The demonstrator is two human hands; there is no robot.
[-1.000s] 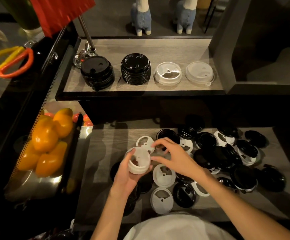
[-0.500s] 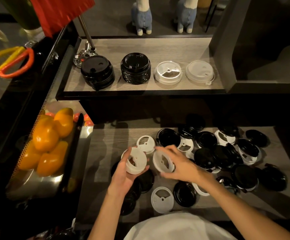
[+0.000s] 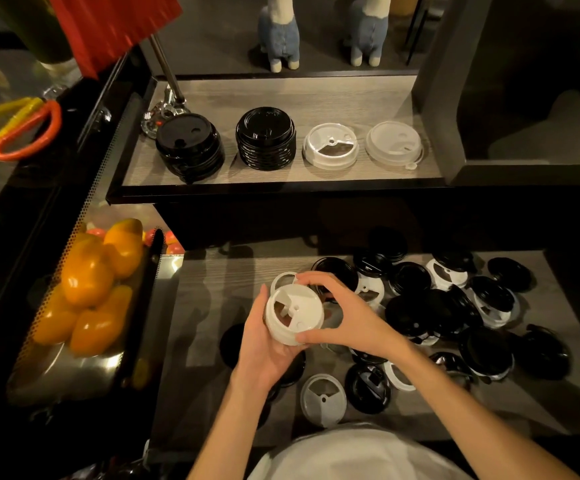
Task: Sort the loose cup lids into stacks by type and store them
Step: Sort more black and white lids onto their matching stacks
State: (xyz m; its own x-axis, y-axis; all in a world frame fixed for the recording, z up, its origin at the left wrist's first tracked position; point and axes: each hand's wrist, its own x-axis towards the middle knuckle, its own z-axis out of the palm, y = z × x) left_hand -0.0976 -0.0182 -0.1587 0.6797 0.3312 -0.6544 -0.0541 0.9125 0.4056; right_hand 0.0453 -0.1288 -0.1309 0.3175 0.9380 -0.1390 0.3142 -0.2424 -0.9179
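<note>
**White lids gathered in both hands above the scatter**

Though many lids lie in view, no brand, label or writing can be read on any of them. The left hand point(image 3: 264, 344) cups a short stack of white lids point(image 3: 293, 315) from below, fingers curled round its rim, while the right hand point(image 3: 347, 317) pinches the top lid between thumb and fingertips. The stack is held just above the wood-grain tabletop point(image 3: 212, 306), beside a heap of loose black lids point(image 3: 430, 306) mixed with white ones. One translucent lid point(image 3: 323, 400) lies flat near the front edge.

On the raised shelf point(image 3: 281, 95) behind stand four sorted piles in a row: a black stack point(image 3: 189, 147), a second black stack point(image 3: 266, 138), a clear lid pile point(image 3: 330, 145) and a white lid pile point(image 3: 394, 142). To the left, orange peppers point(image 3: 87, 289) fill a metal tray point(image 3: 73, 372). The room is dim, with warm light falling on the wood.
</note>
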